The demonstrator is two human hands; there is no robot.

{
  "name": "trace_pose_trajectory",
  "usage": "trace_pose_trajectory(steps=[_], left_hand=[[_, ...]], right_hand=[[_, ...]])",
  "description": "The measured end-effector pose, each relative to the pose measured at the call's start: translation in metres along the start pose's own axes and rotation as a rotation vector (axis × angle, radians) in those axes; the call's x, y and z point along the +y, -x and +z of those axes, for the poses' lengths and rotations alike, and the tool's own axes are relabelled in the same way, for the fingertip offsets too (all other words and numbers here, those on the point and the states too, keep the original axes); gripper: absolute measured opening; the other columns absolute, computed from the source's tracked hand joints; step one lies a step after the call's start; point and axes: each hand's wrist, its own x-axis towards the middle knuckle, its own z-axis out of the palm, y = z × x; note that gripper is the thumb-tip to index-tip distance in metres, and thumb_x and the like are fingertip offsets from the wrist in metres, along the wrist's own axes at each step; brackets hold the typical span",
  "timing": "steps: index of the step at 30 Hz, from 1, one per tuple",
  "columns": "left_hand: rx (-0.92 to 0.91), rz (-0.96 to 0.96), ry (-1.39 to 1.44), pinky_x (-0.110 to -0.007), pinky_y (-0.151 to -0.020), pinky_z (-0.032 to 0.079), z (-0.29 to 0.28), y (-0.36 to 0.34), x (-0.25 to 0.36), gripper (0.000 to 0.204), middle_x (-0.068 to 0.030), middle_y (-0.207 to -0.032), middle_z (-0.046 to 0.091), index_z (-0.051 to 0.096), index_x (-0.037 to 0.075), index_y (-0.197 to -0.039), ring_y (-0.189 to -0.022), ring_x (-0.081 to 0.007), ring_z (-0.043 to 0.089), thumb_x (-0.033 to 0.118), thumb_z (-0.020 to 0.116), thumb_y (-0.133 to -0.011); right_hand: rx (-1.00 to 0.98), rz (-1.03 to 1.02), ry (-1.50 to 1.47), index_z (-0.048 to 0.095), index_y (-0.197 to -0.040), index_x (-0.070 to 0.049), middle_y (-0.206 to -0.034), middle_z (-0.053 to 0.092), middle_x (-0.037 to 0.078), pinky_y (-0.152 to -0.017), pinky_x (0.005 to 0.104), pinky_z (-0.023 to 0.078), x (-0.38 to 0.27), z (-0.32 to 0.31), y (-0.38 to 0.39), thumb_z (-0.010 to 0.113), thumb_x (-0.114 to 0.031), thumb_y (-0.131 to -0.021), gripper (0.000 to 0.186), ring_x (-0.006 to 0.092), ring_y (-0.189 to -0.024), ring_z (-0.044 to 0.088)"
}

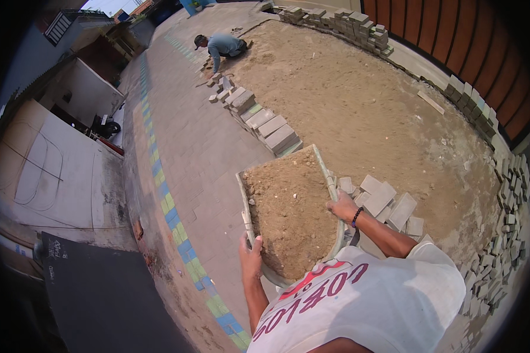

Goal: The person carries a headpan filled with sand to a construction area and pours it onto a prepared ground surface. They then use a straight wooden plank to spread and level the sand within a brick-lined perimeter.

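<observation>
In front of my waist I hold a pale, open-topped tub, filled with brown sand. My left hand is closed on its left rim, thumb on top. Gripping the opposite rim is my right hand, with a dark bead bracelet at the wrist. The tub's underside is hidden by the sand and its own walls. Just beyond its far edge, a row of grey paving blocks lies along the border of the paving. More loose blocks lie near my right hand.
A person crouches at the far end of the block row, one hand to the ground. Bare sandy ground spreads to the right, with block stacks by a brown gate. Paving with a blue-green strip runs left.
</observation>
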Motion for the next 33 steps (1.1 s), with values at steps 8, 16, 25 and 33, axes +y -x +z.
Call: trace_pose_trajectory(steps=[8,16,25,33], left_hand=[[-0.208,0.085,-0.133,-0.033,-0.081,0.043,-0.041,-0.139,0.002,0.051,-0.0109,-0.099,0.058,0.044,-0.004,-0.126,-0.09,-0.0202,0.055,0.022,0.062,-0.085],[-0.564,0.186,-0.404,-0.043,-0.093,0.039,-0.028,-0.237,0.068,0.058,-0.0247,-0.116,0.054,0.04,0.001,-0.13,-0.111,-0.0362,0.052,0.031,0.06,-0.085],[-0.973,0.273,-0.475,-0.051,-0.096,0.034,0.046,-0.282,0.063,0.065,-0.0273,-0.123,0.05,0.037,0.002,-0.132,-0.115,-0.0391,0.048,0.04,0.058,-0.084],[-1.191,0.271,-0.544,-0.047,-0.099,0.034,0.12,-0.312,0.09,0.066,-0.0289,-0.124,0.049,0.036,0.002,-0.133,-0.118,-0.04,0.047,0.037,0.06,-0.083]], right_hand=[[0.193,0.003,-0.121,0.05,-0.091,0.003,-0.069,0.054,0.008,-0.053,0.0306,0.041,-0.034,0.052,-0.047,0.062,-0.013,-0.074,0.027,0.0157,-0.061,0.052],[0.405,0.139,-0.558,0.048,-0.095,-0.004,-0.071,0.047,0.001,-0.053,0.0241,0.039,-0.072,0.083,-0.022,0.05,0.001,-0.081,0.015,0.0098,-0.056,0.046],[0.774,0.258,-0.736,0.051,-0.09,0.0,-0.074,0.052,0.005,-0.056,0.0286,0.044,-0.061,0.103,0.038,0.049,0.003,-0.082,0.009,0.0141,-0.056,0.049],[0.957,0.243,-0.89,0.052,-0.086,-0.003,-0.072,0.053,0.004,-0.054,0.0256,0.041,-0.049,0.093,0.02,0.053,0.0,-0.08,0.007,0.0127,-0.057,0.05]])
